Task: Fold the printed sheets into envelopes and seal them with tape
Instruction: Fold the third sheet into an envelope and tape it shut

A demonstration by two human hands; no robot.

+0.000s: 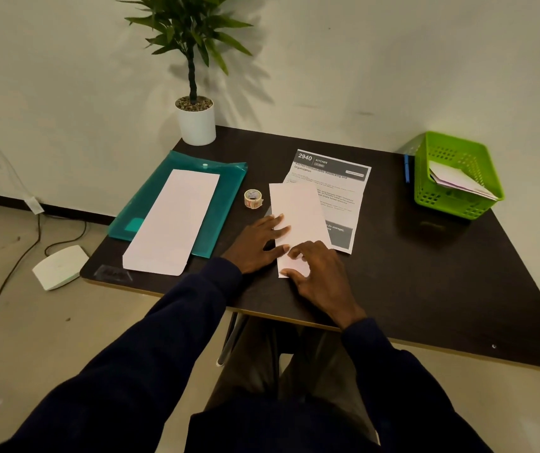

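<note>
Hands [257, 245] [322, 276] on folded sheet [294, 204] (tape [253, 198] beside)

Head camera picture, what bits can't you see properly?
All in the head view:
- Sheet: small print too tiny to read; its left side is covered by the folded paper.
- Folded paper: near end hidden under the right hand.
- Basket: papers inside partly hidden by its wall, can't be counted.
- Blue thing: mostly behind the basket.
- Tape: pattern too small.
</note>
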